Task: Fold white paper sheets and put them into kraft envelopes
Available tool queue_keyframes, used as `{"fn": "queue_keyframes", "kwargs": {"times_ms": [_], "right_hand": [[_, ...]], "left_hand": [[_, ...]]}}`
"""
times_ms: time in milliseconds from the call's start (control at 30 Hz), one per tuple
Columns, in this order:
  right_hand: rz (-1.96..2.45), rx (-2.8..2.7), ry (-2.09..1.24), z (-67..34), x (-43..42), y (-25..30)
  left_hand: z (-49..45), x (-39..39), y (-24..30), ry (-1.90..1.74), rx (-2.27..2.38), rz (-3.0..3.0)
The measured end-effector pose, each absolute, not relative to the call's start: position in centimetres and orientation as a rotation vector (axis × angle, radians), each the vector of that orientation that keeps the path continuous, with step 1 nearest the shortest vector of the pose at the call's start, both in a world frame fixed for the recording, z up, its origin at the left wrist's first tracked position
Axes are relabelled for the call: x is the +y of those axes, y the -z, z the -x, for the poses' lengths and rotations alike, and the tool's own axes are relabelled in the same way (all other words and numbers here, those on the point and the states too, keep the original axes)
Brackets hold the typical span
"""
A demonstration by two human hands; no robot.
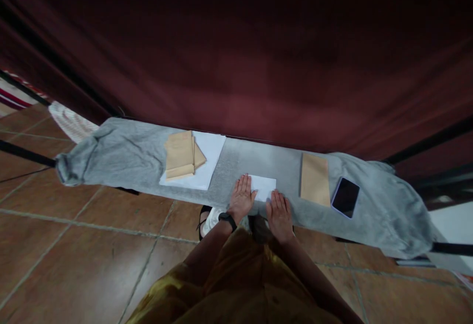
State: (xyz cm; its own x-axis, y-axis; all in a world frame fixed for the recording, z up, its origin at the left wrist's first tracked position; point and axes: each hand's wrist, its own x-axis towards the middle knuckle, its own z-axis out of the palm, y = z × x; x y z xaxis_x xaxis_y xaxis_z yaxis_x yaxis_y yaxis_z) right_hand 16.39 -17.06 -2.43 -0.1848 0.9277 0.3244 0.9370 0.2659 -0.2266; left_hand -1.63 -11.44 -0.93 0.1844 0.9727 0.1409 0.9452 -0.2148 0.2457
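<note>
A small white sheet of paper, perhaps folded, lies flat on the grey cloth in front of me. My left hand rests at its left edge with the fingers stretched out flat. At the lower right corner of the paper, my right hand also lies flat, fingers extended. Neither hand grips anything. Right of my hands lies a brown envelope. Further left, a pile of brown envelopes sits on larger white paper sheets.
A phone with a dark screen lies beside the single envelope. The grey cloth covers a narrow bench with dark metal bars at its ends. Behind it hangs a dark red curtain. Brown floor tiles show below.
</note>
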Motion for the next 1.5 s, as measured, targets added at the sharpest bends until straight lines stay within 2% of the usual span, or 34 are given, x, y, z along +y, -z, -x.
{"fn": "queue_keyframes", "kwargs": {"times_ms": [300, 700, 1167, 1367, 1500], "right_hand": [[1.705, -2.266, -0.247, -10.6, -10.9, 1.2], [1.674, -2.176, 0.018, -13.8, -11.4, 3.4], [1.783, -2.124, 0.041, -16.1, -12.6, 2.8], [1.802, -2.208, 0.046, -16.2, -12.7, 2.6], [1.818, -2.180, 0.047, -16.1, -12.6, 2.6]], "left_hand": [[1.8, -11.1, 1.4, -0.280, 1.898, -2.360], [1.8, -11.2, 1.1, -0.402, 1.880, -2.351], [0.1, -10.9, 0.9, -0.480, 1.969, -2.271], [-3.9, -10.8, 0.6, -0.417, 1.610, -2.368], [-3.4, -10.2, 0.9, -0.388, 1.653, -2.360]]}}
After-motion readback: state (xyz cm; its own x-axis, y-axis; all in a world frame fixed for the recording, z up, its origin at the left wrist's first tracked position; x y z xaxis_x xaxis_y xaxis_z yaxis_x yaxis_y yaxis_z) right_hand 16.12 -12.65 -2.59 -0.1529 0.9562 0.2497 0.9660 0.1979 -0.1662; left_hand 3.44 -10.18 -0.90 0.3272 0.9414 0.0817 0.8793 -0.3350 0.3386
